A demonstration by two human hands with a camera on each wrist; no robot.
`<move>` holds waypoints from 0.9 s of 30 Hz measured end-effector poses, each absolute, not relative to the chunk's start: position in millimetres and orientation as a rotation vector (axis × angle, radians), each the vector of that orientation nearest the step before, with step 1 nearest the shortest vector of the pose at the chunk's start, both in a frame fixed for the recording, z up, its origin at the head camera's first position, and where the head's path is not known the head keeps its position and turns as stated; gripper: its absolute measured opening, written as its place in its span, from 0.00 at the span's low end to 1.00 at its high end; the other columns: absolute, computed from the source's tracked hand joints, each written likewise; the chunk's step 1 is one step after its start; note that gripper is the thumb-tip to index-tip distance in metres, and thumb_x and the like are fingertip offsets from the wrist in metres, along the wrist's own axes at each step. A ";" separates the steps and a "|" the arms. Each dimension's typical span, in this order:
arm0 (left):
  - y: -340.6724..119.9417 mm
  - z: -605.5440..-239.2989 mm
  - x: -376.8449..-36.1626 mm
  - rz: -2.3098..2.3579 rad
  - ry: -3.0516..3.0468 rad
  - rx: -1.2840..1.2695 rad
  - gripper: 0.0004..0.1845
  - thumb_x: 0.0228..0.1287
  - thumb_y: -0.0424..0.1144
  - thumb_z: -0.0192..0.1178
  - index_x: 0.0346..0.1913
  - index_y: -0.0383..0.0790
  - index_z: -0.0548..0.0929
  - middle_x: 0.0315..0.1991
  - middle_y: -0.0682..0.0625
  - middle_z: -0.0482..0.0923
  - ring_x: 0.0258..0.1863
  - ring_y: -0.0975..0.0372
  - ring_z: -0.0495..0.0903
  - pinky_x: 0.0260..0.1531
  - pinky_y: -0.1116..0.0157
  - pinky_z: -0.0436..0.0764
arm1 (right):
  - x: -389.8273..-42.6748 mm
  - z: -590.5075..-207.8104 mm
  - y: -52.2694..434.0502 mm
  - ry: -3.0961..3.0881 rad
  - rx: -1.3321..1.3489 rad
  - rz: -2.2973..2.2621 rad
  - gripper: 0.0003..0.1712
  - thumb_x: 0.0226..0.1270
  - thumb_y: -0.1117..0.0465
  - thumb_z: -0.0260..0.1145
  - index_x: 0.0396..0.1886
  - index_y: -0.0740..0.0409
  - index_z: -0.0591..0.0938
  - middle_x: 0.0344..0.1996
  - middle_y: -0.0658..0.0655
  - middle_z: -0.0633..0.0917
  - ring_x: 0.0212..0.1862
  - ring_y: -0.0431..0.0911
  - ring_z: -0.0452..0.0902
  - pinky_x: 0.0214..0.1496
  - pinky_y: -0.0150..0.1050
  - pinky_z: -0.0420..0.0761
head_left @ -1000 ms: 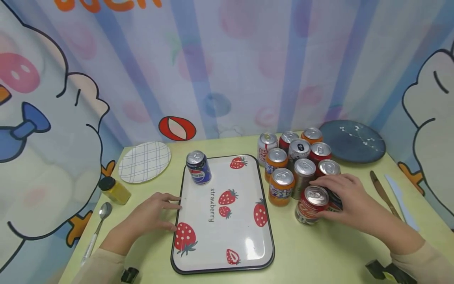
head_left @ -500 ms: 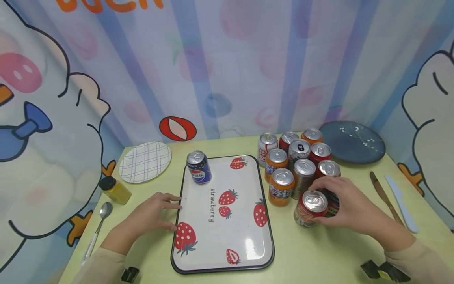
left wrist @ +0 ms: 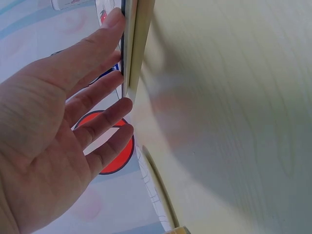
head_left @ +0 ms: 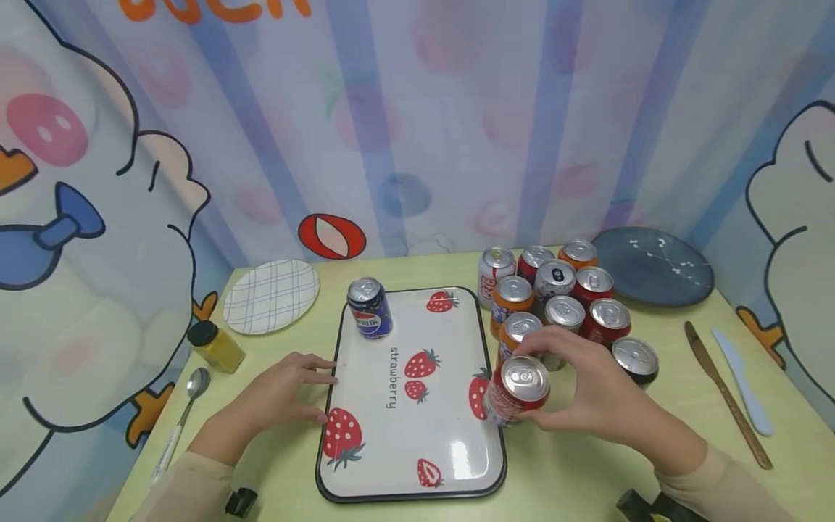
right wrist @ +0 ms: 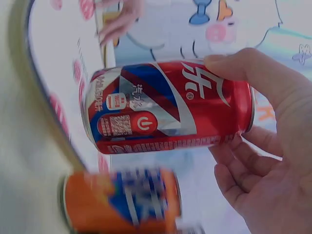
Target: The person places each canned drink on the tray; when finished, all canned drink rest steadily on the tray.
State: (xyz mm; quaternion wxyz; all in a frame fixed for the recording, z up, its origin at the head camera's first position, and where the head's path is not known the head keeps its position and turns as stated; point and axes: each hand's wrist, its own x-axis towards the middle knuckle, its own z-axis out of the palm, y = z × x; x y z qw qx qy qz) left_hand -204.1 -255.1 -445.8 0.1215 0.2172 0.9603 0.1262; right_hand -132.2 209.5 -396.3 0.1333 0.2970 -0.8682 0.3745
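Observation:
My right hand point(head_left: 603, 395) grips a red soda can point(head_left: 524, 380) between thumb and fingers, over the right edge of a white strawberry-print tray point(head_left: 385, 457). In the right wrist view, the can point(right wrist: 165, 107) is held near one end and appears off the table. My left hand point(head_left: 274, 395) rests with extended fingers at the tray's left edge; in the left wrist view its fingertips point(left wrist: 114, 18) meet the tray's side. A blue Pepsi can point(head_left: 370, 312) stands upright on the tray's far left corner.
Several upright soda cans point(head_left: 564, 312) crowd right of the tray, with a dark-topped can point(head_left: 635, 359) nearest. A dark blue plate point(head_left: 652, 268), brown knife point(head_left: 724, 391) and pale blue knife point(head_left: 744, 380) lie right. Left are a checked plate point(head_left: 270, 297), yellow bottle point(head_left: 218, 348) and spoon point(head_left: 183, 420).
My right hand has lifted the red can from the front of the can group and carried it left to the tray's edge. The left hand keeps its place at the tray.

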 end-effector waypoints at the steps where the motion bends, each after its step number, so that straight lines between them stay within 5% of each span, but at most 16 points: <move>1: -254.9 -445.8 -204.2 0.371 2.802 0.632 0.34 0.44 0.54 0.83 0.58 0.51 0.89 0.67 0.52 0.79 0.67 0.49 0.74 0.67 0.46 0.77 | -133.9 -395.9 202.9 -2.517 0.867 1.117 0.44 0.33 0.59 0.91 0.55 0.42 0.80 0.52 0.37 0.83 0.56 0.33 0.78 0.57 0.26 0.80; 12: -255.2 -445.2 -203.9 0.367 2.806 0.657 0.33 0.45 0.53 0.83 0.58 0.50 0.89 0.67 0.50 0.79 0.68 0.48 0.74 0.68 0.45 0.77 | -165.2 -399.5 131.9 -2.513 0.736 1.262 0.39 0.38 0.56 0.90 0.53 0.48 0.81 0.53 0.46 0.85 0.57 0.43 0.80 0.61 0.49 0.83; 27: -257.3 -447.2 -205.4 0.367 2.810 0.693 0.32 0.46 0.52 0.83 0.58 0.49 0.89 0.67 0.50 0.79 0.68 0.48 0.74 0.69 0.46 0.76 | -240.9 -429.3 69.5 -2.414 0.310 1.391 0.38 0.46 0.54 0.87 0.58 0.56 0.80 0.53 0.56 0.83 0.56 0.51 0.80 0.61 0.54 0.82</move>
